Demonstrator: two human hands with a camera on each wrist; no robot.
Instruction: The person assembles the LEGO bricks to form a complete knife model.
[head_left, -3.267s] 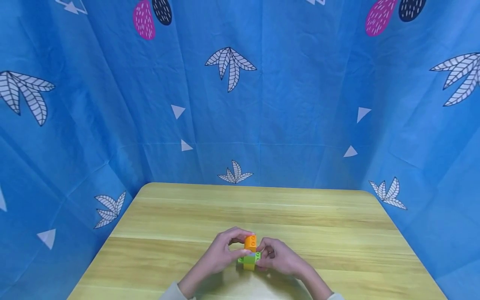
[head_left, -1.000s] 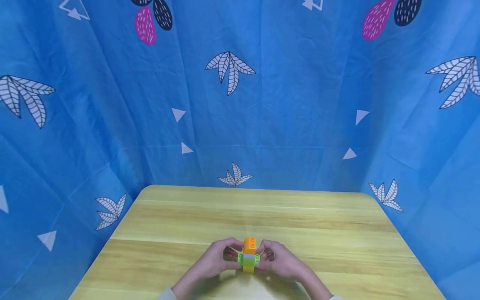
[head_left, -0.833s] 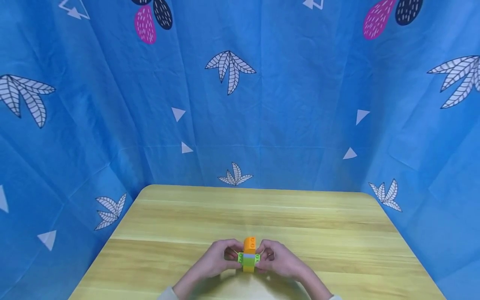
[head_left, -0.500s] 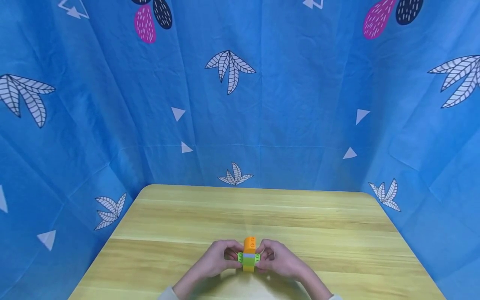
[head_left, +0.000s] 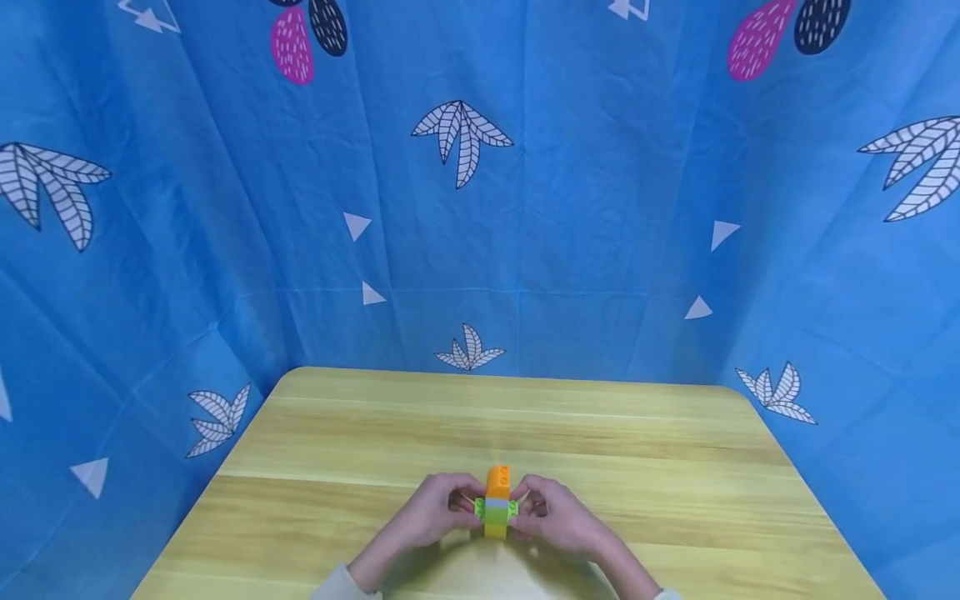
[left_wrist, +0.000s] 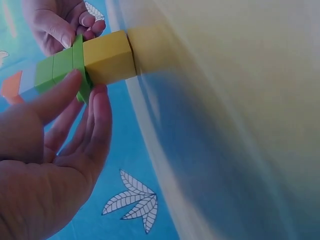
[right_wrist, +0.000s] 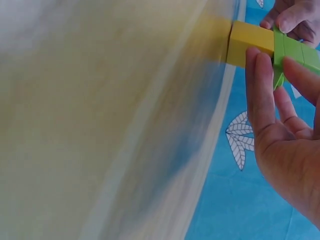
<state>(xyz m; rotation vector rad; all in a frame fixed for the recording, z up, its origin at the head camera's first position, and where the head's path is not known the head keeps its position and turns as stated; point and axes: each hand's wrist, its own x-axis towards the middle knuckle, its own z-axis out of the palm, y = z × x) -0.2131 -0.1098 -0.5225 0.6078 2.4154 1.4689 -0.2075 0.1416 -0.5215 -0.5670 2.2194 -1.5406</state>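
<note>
A small tower of toy building bricks stands upright on the table. Its base is a yellow brick (left_wrist: 107,57), resting on the tabletop. Above that a wide green plate (left_wrist: 79,60) juts out to both sides, with green bricks (head_left: 497,515), a pale blue brick (left_wrist: 28,82) and an orange brick (head_left: 498,482) stacked over it. My left hand (head_left: 435,510) pinches the plate's left end between thumb and fingers. On the opposite side my right hand (head_left: 558,512) pinches the right end, its fingertips beside the yellow brick in the right wrist view.
The wood-grain table (head_left: 360,425) has rounded far corners. Blue curtains (head_left: 585,208) printed with leaves and triangles enclose it at the back and sides. Shadows of the hands fall on the tabletop.
Some three seconds ago my left fingers were at the orange brick on top; they have since moved down to the green plate's left end. My right hand has stayed at the right end.
</note>
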